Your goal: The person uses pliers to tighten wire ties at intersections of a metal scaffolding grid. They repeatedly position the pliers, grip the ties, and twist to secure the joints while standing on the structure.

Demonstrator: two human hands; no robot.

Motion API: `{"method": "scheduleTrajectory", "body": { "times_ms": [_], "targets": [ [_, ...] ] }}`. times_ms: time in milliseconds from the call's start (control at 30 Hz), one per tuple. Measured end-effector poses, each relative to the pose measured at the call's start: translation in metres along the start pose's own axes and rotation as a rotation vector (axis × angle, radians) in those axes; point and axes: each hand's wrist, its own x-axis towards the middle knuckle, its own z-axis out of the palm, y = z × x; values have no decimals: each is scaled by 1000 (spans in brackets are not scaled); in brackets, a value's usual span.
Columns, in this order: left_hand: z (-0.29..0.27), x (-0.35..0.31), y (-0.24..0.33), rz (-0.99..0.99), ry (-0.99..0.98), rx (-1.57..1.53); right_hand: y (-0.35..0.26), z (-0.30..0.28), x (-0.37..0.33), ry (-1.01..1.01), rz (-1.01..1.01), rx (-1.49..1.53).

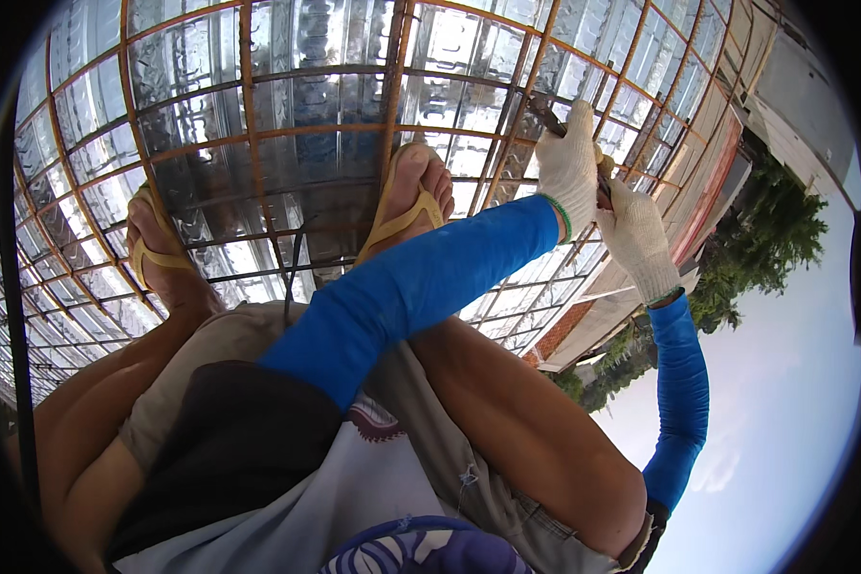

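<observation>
My left hand (566, 158), in a white knit glove, reaches across to the right over a grid of rusty steel rebar (392, 86). Its fingers are closed on a dark metal hand tool (549, 117), whose tip points toward the bars; its exact kind is unclear. Just right of it, my right hand (636, 239), gloved the same way, is closed with its fingers close to the left hand. A dark, thin piece (603, 187) shows at those fingers. I cannot tell whether it belongs to the same tool.
Shiny corrugated metal decking (325, 100) lies beneath the rebar. My feet, in yellow flip-flops (402, 225), stand on the grid. A dark thin wire (295, 258) sticks up between them. Beyond the deck's right edge are a reddish ledge (713, 196), trees (770, 234) and sky.
</observation>
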Motion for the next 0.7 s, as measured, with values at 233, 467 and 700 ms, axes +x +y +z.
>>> {"method": "scheduleTrajectory", "body": {
  "times_ms": [233,467,700],
  "targets": [
    [-17,11,4,-61,-305,-207,0,-63,20,-700,577,1211],
    [7,10,13,-47,-29,-214,-34,-22,-2,128,-4,-258],
    [-16,3,15,3,-95,-10,-8,-39,15,-557,395,1037]
  ]
}}
